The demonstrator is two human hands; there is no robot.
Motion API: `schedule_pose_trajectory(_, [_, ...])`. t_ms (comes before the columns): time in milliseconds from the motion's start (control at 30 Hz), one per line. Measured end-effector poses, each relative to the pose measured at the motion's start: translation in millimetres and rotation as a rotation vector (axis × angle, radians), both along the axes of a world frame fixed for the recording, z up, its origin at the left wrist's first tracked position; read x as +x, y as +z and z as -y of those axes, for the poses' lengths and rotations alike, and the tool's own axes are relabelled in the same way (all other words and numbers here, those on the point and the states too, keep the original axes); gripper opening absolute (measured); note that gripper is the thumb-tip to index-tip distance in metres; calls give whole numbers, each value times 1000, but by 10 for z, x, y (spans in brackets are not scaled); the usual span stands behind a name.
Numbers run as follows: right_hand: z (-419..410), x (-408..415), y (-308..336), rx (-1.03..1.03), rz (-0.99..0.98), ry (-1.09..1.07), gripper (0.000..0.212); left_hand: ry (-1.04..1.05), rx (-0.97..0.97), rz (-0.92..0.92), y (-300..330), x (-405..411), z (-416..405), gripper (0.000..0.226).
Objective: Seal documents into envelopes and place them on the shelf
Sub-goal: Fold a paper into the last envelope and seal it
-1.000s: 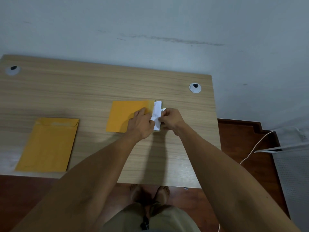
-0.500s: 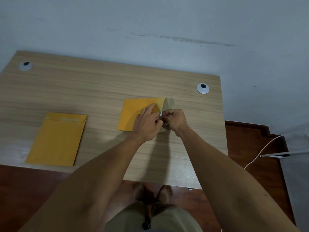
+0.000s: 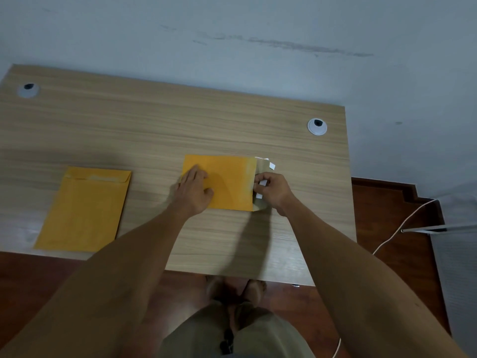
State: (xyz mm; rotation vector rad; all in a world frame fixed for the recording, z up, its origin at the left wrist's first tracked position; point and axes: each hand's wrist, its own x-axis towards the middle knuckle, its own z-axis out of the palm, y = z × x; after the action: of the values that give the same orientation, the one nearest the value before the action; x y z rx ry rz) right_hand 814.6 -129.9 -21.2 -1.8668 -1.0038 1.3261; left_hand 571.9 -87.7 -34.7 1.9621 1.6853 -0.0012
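A yellow envelope (image 3: 229, 180) lies flat on the wooden desk (image 3: 154, 125), its mouth and open flap (image 3: 263, 166) pointing right. My left hand (image 3: 195, 192) presses flat on the envelope's left end, fingers straight. At the flap end, my right hand (image 3: 272, 189) pinches a thin white strip (image 3: 261, 188) that runs along the flap. A second yellow envelope (image 3: 85, 209) lies at the desk's left front, flap closed. The document is hidden inside the envelope.
Two round cable grommets (image 3: 317, 126) (image 3: 28, 89) sit at the desk's back corners. A white cable (image 3: 402, 223) trails over the red-brown floor on the right, beside a grey object (image 3: 456, 254). A grey wall stands behind the desk.
My left hand slid from the flap end to the envelope's left end. The white paper that stuck out at the mouth is gone from sight, and my right hand now pinches a white strip.
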Motion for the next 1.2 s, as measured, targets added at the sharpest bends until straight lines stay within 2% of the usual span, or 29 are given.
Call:
schedule_pose_trajectory(133, [97,-14,-134,-69,50,-52,33,-17,-30,-83,-30,-58,46,52])
schedule_pose_trajectory(300, [182,-106,-159,-60,111,-152,58,-59,37,-216,9,-52,131,68])
schedule_pose_trajectory(467, [213,-166,-170,-89,201,-126,49,-55,61,-283,47,-2,189,72])
schedule_pose_trajectory(633, [206,-116,-137,-83,259,-33,24,-46,127,-379,150,86,155,69])
schedule_pose_trajectory(700, [171,-71,-128,-70,271,60,21,-7,127,-313,139,142,68,65])
schedule_pose_trajectory(833, [90,53,-82,-53,238,265,32,-55,94,28,109,310,-122,60])
schedule_pose_trajectory(967, [-9,209,-68,-11,177,440,28,-108,-111,259,123,593,-339,68])
schedule_pose_trajectory(1033, [-62,265,-60,9,166,482,27,-91,-203,350,110,686,-389,57])
schedule_pose_trajectory(1100, [-113,314,-78,12,153,455,24,-54,-268,437,100,733,-407,33])
schedule_pose_trajectory(1200, [-175,344,-107,-31,128,376,13,-13,-253,492,38,725,-435,12])
